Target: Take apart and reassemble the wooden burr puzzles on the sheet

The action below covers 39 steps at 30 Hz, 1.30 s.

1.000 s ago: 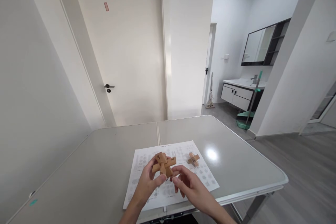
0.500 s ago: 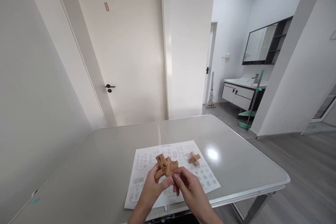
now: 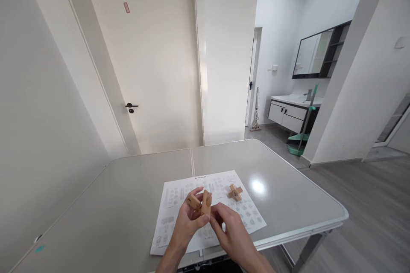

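Note:
Above a printed paper sheet (image 3: 177, 239), my left hand (image 3: 187, 224) is wrapped round several interlocked wooden puzzle pieces (image 3: 205, 209). One piece on the left carries a dark mark on its face. My right hand (image 3: 229, 224) is at the right side of this cluster, its thumb and fingertips pinched together by the lower piece; the fingertips partly hide what they grip. On the sheet's right part lies a second small group of wooden pieces (image 3: 235, 193), joined as a cross with a dark mark on it, apart from both hands.
The sheet lies on a grey folding table (image 3: 288, 204) with a pale metal edge and a centre seam. Beyond the table is a closed white door (image 3: 160, 59). At the back right are a washbasin cabinet (image 3: 286, 113), a mop (image 3: 256, 113) and a green dustpan (image 3: 295, 150).
The wooden cluster has turned in my left hand, so its pieces point differently and the marked left piece sits lower. My right hand stays beside it. The view has shifted slightly.

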Each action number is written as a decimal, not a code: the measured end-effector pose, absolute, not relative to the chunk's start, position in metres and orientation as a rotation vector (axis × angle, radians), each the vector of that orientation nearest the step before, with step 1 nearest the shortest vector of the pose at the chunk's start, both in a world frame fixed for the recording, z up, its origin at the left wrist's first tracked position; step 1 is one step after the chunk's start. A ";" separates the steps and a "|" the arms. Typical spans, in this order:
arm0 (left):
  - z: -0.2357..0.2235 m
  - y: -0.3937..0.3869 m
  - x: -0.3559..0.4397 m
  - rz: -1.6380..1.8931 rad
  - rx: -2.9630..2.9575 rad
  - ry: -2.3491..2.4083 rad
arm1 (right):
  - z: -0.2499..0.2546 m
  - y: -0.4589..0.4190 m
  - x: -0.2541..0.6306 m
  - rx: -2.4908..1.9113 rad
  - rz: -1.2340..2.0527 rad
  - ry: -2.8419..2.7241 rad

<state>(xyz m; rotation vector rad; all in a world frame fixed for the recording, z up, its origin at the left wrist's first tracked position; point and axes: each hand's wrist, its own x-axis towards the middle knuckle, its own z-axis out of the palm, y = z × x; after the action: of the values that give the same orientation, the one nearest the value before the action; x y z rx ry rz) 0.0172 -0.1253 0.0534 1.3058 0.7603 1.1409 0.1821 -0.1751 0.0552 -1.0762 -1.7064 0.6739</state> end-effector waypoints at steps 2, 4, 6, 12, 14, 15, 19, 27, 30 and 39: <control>0.054 -0.127 0.020 1.153 1.292 0.794 | 0.053 -0.174 0.179 -1.082 0.651 -1.722; 0.056 -0.130 0.022 1.165 1.282 0.837 | 0.051 -0.175 0.175 -1.092 0.635 -1.732; 0.057 -0.132 0.024 1.200 1.245 0.878 | 0.049 -0.175 0.173 -1.098 0.634 -1.757; 0.062 -0.123 0.020 1.362 1.091 1.043 | 0.036 -0.177 0.169 -1.133 0.657 -1.747; 0.058 -0.113 0.009 1.445 1.135 1.060 | 0.029 -0.176 0.172 -1.155 0.675 -1.710; 0.054 -0.106 0.000 1.479 1.173 1.088 | 0.025 -0.175 0.174 -1.163 0.691 -1.689; 0.025 -0.077 -0.051 1.361 1.597 1.492 | 0.010 -0.171 0.188 -1.207 0.789 -1.600; -0.005 -0.045 -0.110 1.003 2.076 1.904 | -0.003 -0.160 0.200 -1.174 1.046 -1.400; -0.004 -0.042 -0.108 0.985 2.103 1.941 | -0.001 -0.157 0.201 -1.123 1.138 -1.341; 0.021 -0.050 -0.075 1.088 2.043 1.704 | 0.011 -0.155 0.208 -1.045 1.260 -1.239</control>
<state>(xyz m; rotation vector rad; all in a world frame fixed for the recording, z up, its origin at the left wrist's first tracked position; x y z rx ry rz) -0.0747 -0.0502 0.0208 2.0431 1.7040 1.0880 0.2081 -0.1551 0.0106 -1.0450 -1.2387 1.2600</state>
